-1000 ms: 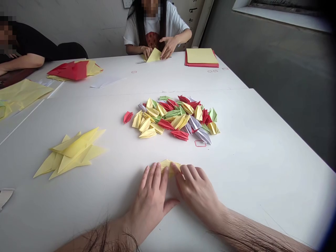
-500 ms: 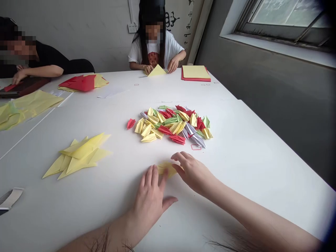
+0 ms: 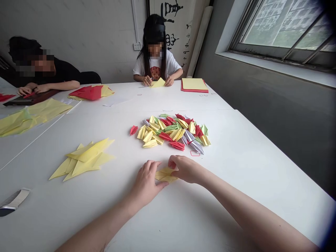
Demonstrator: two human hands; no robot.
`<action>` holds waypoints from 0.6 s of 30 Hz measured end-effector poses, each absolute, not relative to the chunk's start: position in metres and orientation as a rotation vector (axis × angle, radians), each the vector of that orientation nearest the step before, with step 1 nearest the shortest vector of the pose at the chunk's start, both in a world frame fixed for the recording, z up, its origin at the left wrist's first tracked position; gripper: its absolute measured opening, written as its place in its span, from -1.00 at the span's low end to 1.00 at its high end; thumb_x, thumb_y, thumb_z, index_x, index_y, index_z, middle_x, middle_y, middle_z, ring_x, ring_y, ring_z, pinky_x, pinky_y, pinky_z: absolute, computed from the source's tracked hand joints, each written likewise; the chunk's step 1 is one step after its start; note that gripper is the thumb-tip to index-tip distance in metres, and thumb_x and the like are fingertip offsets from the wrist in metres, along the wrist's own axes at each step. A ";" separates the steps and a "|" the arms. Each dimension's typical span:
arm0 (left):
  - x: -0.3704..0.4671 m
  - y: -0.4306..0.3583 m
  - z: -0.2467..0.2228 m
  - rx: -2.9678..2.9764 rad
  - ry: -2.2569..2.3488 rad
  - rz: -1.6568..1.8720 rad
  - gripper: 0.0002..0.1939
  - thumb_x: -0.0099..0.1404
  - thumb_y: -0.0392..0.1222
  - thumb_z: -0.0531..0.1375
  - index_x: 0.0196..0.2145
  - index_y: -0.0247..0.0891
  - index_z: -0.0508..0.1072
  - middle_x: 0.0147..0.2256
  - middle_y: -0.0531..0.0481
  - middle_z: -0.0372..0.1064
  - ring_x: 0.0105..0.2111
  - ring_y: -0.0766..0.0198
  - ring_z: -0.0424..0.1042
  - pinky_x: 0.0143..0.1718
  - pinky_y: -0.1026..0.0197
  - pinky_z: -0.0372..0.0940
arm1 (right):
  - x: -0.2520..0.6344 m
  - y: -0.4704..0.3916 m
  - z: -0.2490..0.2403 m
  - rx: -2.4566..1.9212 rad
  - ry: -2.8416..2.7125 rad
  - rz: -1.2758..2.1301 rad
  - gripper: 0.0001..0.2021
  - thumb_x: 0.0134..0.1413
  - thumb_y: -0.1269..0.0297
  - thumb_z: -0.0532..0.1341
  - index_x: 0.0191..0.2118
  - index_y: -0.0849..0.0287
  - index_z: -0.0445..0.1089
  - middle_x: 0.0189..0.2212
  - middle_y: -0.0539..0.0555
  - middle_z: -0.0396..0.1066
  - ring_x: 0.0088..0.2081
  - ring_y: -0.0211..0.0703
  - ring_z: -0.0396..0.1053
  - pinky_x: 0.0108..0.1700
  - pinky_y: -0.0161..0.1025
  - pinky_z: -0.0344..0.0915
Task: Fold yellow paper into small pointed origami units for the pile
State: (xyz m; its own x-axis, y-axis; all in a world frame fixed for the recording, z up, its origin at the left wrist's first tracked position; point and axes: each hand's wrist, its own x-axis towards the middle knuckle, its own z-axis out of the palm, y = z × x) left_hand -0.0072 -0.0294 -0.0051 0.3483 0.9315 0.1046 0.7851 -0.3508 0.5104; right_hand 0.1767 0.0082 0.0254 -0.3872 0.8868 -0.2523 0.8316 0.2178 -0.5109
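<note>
A small folded yellow paper [image 3: 166,174] lies on the white table between my two hands. My left hand [image 3: 149,180] is at its left edge, thumb and fingers closed around that end. My right hand [image 3: 186,168] reaches in from the right, fingers curled, with its thumb and fingertips on the paper's right end. Beyond the hands is a pile of small folded paper pieces [image 3: 172,130] in yellow, red, green and pale purple. One red folded piece [image 3: 133,130] sits apart at the pile's left. Larger folded yellow sheets [image 3: 85,159] are stacked to the left.
Across the white table [image 3: 223,140], a person [image 3: 156,63] handles a yellow sheet. Another person [image 3: 49,70] sits at the far left. Square sheets [image 3: 194,84], red and yellow papers [image 3: 88,92], a yellow wrapping [image 3: 39,112] and a strap-like object [image 3: 15,202] also lie there.
My left hand has turned from lying flat with fingers spread to gripping the paper's left end. My right fingers have come down onto the right end. The camera view has tilted up slightly.
</note>
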 end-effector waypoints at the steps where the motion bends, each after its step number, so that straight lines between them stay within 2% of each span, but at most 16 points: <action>1: -0.007 -0.027 -0.005 2.187 1.509 0.536 -0.47 0.09 -0.19 0.31 0.00 -0.22 0.25 -0.15 -0.05 0.32 -0.14 0.15 0.35 -0.13 0.09 0.30 | 0.176 0.009 0.026 -1.685 -2.383 0.912 -0.79 -0.12 0.53 0.26 -0.31 0.13 0.36 -0.33 0.03 0.45 -0.32 -0.17 0.39 -0.39 -0.34 0.25; 5: -0.004 -0.023 -0.006 2.060 1.525 0.476 -0.63 0.00 -0.13 0.36 -0.27 -0.20 0.31 -0.26 0.02 0.29 -0.24 0.16 0.34 -0.23 0.11 0.29 | 0.176 0.013 0.028 -1.680 -2.414 0.959 -0.87 -0.15 0.48 0.28 -0.39 0.17 0.37 -0.36 0.06 0.43 -0.38 -0.18 0.36 -0.45 -0.35 0.22; 8: -0.004 -0.019 -0.003 2.057 1.504 0.444 -0.65 -0.02 -0.08 0.36 -0.40 -0.20 0.28 -0.28 0.04 0.25 -0.26 0.18 0.31 -0.28 0.16 0.26 | 0.177 0.013 0.029 -1.633 -2.438 0.960 -0.88 -0.14 0.45 0.28 -0.40 0.18 0.35 -0.35 0.06 0.40 -0.36 -0.18 0.34 -0.43 -0.35 0.21; 12: -0.007 -0.012 0.009 2.172 1.446 0.485 -0.75 0.11 -0.23 0.26 -0.50 -0.20 0.19 -0.41 0.12 0.20 -0.39 0.28 0.26 -0.38 0.24 0.18 | 0.178 0.005 0.032 -1.439 -2.391 0.919 -0.87 -0.01 0.51 0.17 -0.31 0.15 0.30 -0.41 -0.01 0.36 -0.46 -0.29 0.28 -0.48 -0.39 0.16; 14: -0.008 -0.008 0.018 2.285 1.451 0.515 -0.77 0.15 -0.28 0.22 -0.49 -0.19 0.18 -0.41 0.12 0.18 -0.40 0.28 0.25 -0.41 0.25 0.14 | 0.179 -0.001 0.030 -1.282 -2.358 0.768 -0.83 0.02 0.56 0.11 -0.29 0.15 0.28 -0.38 0.01 0.34 -0.49 -0.32 0.25 -0.47 -0.39 0.16; 18: -0.007 -0.005 0.025 2.373 1.399 0.470 -0.73 0.10 -0.24 0.28 -0.40 -0.17 0.19 -0.34 0.10 0.18 -0.35 0.25 0.26 -0.39 0.23 0.16 | 0.183 -0.008 0.010 -1.106 -2.479 0.275 -0.80 0.09 0.60 -0.01 -0.30 0.21 0.27 -0.36 0.08 0.28 -0.51 -0.26 0.19 -0.51 -0.33 0.13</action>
State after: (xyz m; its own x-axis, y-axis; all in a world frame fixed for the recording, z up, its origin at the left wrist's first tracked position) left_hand -0.0067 -0.0050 0.0252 0.4587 0.8821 0.1069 0.7676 -0.4540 0.4524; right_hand 0.1828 -0.0080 0.0097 -0.6009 0.7462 0.2864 0.6653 0.6656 -0.3383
